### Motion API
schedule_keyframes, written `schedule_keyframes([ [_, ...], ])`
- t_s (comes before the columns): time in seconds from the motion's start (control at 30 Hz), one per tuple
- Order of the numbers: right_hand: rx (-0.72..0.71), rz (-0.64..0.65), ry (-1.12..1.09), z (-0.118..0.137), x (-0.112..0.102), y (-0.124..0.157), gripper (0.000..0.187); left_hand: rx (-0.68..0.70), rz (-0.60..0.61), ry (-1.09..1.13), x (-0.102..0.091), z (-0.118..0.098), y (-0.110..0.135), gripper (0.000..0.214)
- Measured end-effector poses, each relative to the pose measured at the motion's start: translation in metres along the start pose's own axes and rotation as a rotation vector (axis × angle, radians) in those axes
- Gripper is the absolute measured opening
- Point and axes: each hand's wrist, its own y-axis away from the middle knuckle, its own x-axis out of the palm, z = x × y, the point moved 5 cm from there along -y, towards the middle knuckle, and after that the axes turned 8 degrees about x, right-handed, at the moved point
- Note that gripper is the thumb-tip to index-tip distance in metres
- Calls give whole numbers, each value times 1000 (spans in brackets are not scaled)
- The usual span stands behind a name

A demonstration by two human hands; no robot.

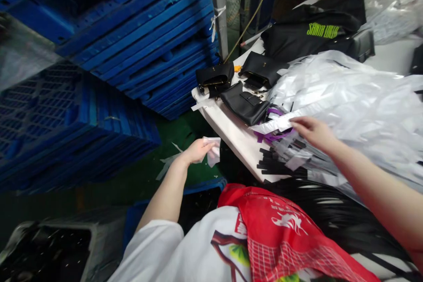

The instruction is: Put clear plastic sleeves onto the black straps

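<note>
2 hands point(197, 151) point(315, 132) either side of table edge point(235, 141)

Stacked blue pallets point(148, 48) and a worktable point(224, 120) bearing black handbags point(245, 104) and heaped white strips point(333, 88) suggest a factory workshop.

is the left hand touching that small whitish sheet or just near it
Touching: the head view shows the left hand with the small whitish sheet at its fingertips, thumb lying over it, the sheet extending beyond them.

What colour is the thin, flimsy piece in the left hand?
The thin, flimsy piece in the left hand is whitish, as the head view shows.
</note>
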Motion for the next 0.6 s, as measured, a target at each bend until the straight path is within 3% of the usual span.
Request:
schedule_keyframes([
  [0.07, -67, 233, -101, 24, 61, 41, 32, 76, 141, 117, 43, -20, -2, 37],
  [0.13, -10, 709, -444, 40, 119, 82, 45, 148, 282, 172, 83, -40, 3, 39],
  [0.2, 129, 946, -821, 51, 149, 110, 56, 195, 437, 151, 120, -55, 14, 34],
  [0.23, 189, 993, -990, 54, 155, 118, 57, 214, 498, 126, 135, -59, 20, 31],
  [0.3, 259, 934, -1279, 56, 152, 120, 50, 237, 573, 83, 158, -57, 32, 26],
  [0.4, 229, 666, -1540, 45, 122, 101, 42, 116, 594, -4, 167, -25, 43, 23],
  [0.47, 182, 518, -1602, 34, 97, 88, 38, -56, 508, -115, 154, 10, 48, 20],
  [0.6, 169, 294, -1574, 4, 60, 78, 28, -206, 367, -254, 113, 68, 65, 18],
])
